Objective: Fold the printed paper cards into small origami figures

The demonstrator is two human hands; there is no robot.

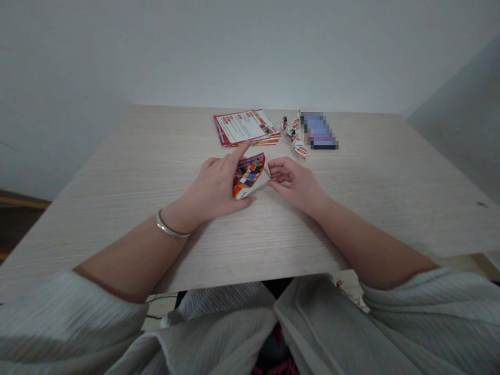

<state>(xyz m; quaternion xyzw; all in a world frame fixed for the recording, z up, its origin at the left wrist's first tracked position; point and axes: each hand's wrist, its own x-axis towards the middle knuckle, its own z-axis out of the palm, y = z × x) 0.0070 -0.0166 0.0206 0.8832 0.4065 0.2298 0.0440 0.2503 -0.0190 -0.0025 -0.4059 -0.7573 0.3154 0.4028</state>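
My left hand (pixel 219 185) rests on the wooden table (pixel 136 172) with its fingers curled over a folded, brightly printed piece of paper (pixel 249 174), the index finger pointing forward along its edge. My right hand (pixel 291 179) pinches the right corner of the same folded paper, fingers bent together. A silver bangle (pixel 170 229) circles my left wrist.
Further back lie a stack of red-and-white printed sheets (pixel 244 126), a few small folded paper pieces (pixel 295 136) and a blurred dark rectangular object (pixel 318 131). A plain wall stands behind the table. A scrap of printed paper (pixel 351 294) lies in my lap.
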